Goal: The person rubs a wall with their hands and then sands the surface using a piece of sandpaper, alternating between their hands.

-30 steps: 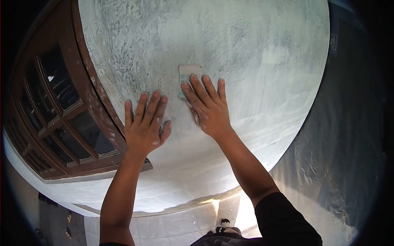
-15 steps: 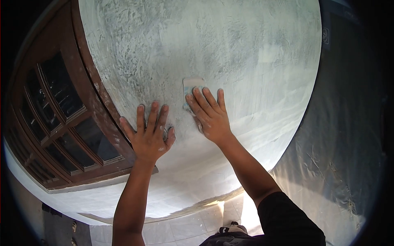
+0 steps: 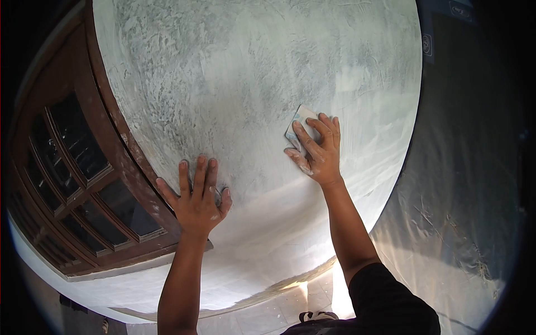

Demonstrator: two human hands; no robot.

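A pale, rough-plastered wall (image 3: pixel 251 72) with grey streaks and patches fills the middle of the head view. My right hand (image 3: pixel 322 151) holds a folded piece of sandpaper (image 3: pixel 302 116) against it, fingers bent over the sheet and thumb at its lower left. The sandpaper is whitish with light blue print, and part of it is hidden under my fingers. To the left, my left hand (image 3: pixel 196 206) lies flat on the wall, fingers spread, holding nothing. White dust marks both hands.
A brown wooden window frame (image 3: pixel 131 148) with dark glass panes borders the wall at left, close to my left hand. Plastic sheeting (image 3: pixel 441 223) hangs at right. Below is a tiled floor (image 3: pixel 262 315), with a shoe (image 3: pixel 318 316) at the bottom.
My right hand has moved right across the wall with the sandpaper, which is now tilted. My left hand stays flat at about the same spot. The view has shifted slightly.
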